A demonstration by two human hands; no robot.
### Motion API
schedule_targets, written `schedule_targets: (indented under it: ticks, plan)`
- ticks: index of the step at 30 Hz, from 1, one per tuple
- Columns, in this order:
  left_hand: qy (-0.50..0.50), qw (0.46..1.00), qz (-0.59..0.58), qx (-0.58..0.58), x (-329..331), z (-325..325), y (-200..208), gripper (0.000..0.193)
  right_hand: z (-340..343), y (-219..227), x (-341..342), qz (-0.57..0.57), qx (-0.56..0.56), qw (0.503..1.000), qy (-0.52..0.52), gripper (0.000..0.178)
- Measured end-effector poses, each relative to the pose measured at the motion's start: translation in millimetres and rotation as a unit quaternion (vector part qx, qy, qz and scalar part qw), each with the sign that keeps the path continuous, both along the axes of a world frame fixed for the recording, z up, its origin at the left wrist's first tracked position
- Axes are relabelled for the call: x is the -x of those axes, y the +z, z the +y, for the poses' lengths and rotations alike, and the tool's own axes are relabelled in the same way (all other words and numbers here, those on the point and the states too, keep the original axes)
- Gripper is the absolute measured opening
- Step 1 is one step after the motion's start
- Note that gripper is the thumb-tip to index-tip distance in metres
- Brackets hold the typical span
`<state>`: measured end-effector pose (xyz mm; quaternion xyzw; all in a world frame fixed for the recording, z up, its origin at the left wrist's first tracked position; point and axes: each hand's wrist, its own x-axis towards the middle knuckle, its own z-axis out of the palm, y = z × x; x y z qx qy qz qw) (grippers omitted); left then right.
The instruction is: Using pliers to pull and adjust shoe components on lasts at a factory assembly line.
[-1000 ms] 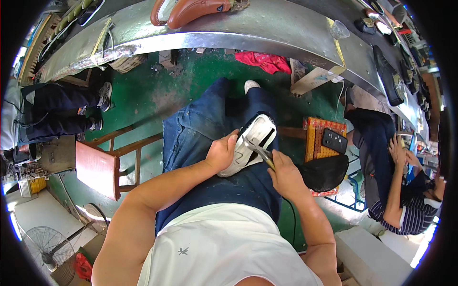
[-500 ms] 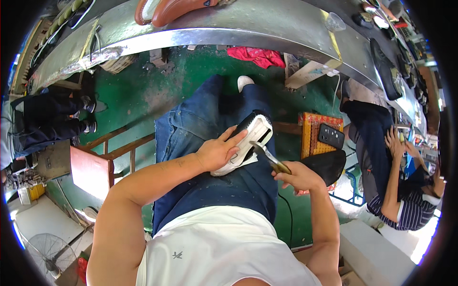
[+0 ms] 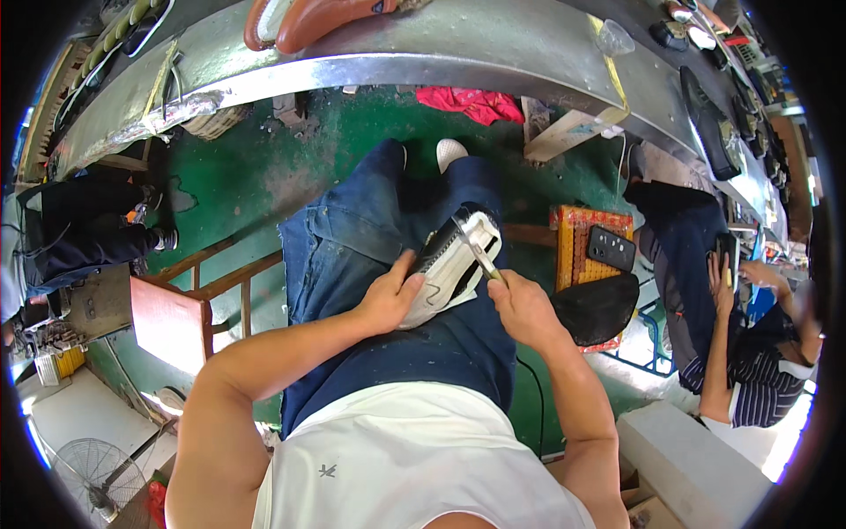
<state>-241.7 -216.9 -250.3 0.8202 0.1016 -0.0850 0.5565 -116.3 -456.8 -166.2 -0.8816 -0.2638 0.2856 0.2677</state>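
A black shoe lies over my lap with its whitish underside facing up and a dark side edge showing. My left hand grips its left side near the lower end, thumb along the edge. In my right hand is a hammer with a metal shaft and a yellowish handle end. Its head meets or hovers just over the upper end of the shoe; I cannot tell which. My right fingers are wrapped round the handle.
A metal-edged bench curves across the front, bearing brown shoes. On my right a beaded seat holds a phone and a black pad. A co-worker sits beyond. A wooden stool stands left.
The hammer has swung up and left onto or over the shoe's upper end. My left hand has drawn back from the shoe's middle to its side, and the shoe has tilted slightly.
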Motion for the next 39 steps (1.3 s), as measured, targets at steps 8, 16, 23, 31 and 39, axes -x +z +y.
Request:
schedule_targets:
  ticks: [8, 16, 23, 31, 39]
  plan:
    - [0.001, 0.995, 0.064, 0.075, -5.5, 12.4, 0.7, 0.064, 1.9, 6.3, 29.5, 0.013, -0.030, 0.998, 0.048, 0.035]
    - [-0.171, 0.973, 0.147, -0.048, -26.5, 24.7, 49.1, 0.106, -28.3, -11.6, 36.0, 0.067, -0.045, 0.996, 0.023, 0.032]
    - [-0.075, 0.990, -0.091, -0.073, -67.9, 52.1, 159.5, 0.073, -68.2, -17.9, 51.0, 0.157, -0.197, 0.949, -0.188, 0.031]
    - [-0.036, 0.996, 0.084, 0.006, -143.9, 7.8, 62.1, 0.069, -68.0, -14.6, 59.3, 0.187, -0.129, 0.958, -0.176, 0.026]
    - [-0.073, 0.994, 0.068, -0.050, -76.7, 21.0, 30.3, 0.061, -43.0, 8.6, 35.8, 0.159, -0.079, 0.983, -0.048, 0.026]
